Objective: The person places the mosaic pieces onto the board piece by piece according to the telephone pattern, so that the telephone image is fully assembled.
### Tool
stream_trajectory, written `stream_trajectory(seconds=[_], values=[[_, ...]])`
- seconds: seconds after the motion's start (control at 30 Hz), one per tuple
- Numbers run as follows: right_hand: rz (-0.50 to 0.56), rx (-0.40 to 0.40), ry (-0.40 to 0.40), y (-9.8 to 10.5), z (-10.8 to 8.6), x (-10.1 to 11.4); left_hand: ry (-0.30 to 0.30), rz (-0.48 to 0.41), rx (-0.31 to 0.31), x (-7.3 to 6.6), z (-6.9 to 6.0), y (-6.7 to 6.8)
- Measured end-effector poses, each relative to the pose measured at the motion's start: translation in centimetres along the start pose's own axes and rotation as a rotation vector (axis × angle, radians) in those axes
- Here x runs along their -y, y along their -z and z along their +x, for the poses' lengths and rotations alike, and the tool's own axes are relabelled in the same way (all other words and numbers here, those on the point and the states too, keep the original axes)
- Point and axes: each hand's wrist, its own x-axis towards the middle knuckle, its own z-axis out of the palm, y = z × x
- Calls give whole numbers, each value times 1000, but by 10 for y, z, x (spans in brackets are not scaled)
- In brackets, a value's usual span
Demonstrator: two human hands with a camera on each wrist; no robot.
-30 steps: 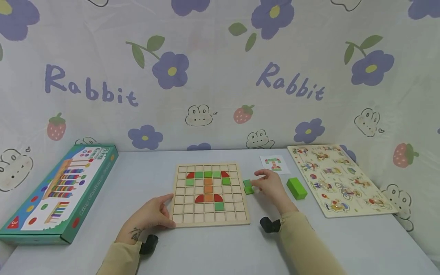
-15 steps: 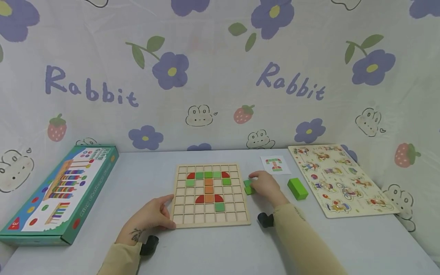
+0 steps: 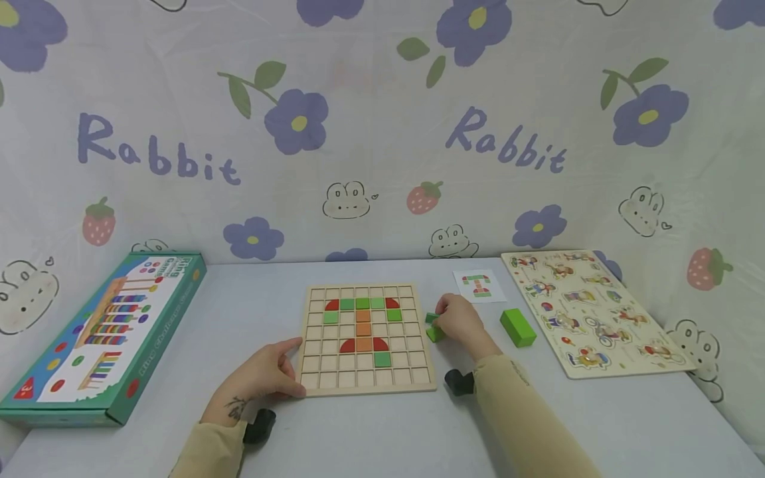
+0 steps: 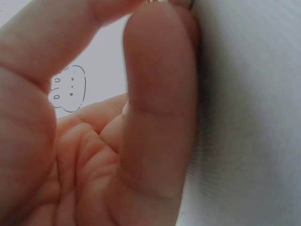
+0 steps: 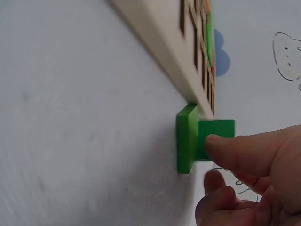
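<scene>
In the head view my left hand (image 3: 263,373) rests at the left edge of a wooden grid board (image 3: 335,388), forefinger and thumb spread against it. Red quarter-round tiles, green squares and orange squares (image 3: 363,330) lie in the board's cells. Right of the board, my right hand (image 3: 463,322) pinches a green square tile (image 5: 225,128), tilted up on edge. A second green tile (image 5: 186,141) lies just beside it on the table, next to the board's right edge. In the left wrist view my thumb (image 4: 157,94) hides most of the board.
A pattern card (image 3: 478,287) and a green block (image 3: 517,328) lie right of the right hand. A picture puzzle board (image 3: 588,312) is at the far right. At the far left is a ring game box (image 3: 113,332). A printed cloth (image 3: 382,153) hangs behind the table.
My right hand has moved slightly left to the two green tiles and now pinches one, tipping it up from where it lay. The left hand and the board have stayed in place.
</scene>
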Motion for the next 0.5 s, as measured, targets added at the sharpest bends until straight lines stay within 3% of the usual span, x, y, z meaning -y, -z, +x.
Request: stream_trajectory(seconds=[0.17, 0.5], values=[[168, -17, 2, 2, -10, 6, -16, -4, 3, 2, 0, 0], [713, 62, 37, -5, -39, 36, -9, 0, 2, 1, -1, 0]])
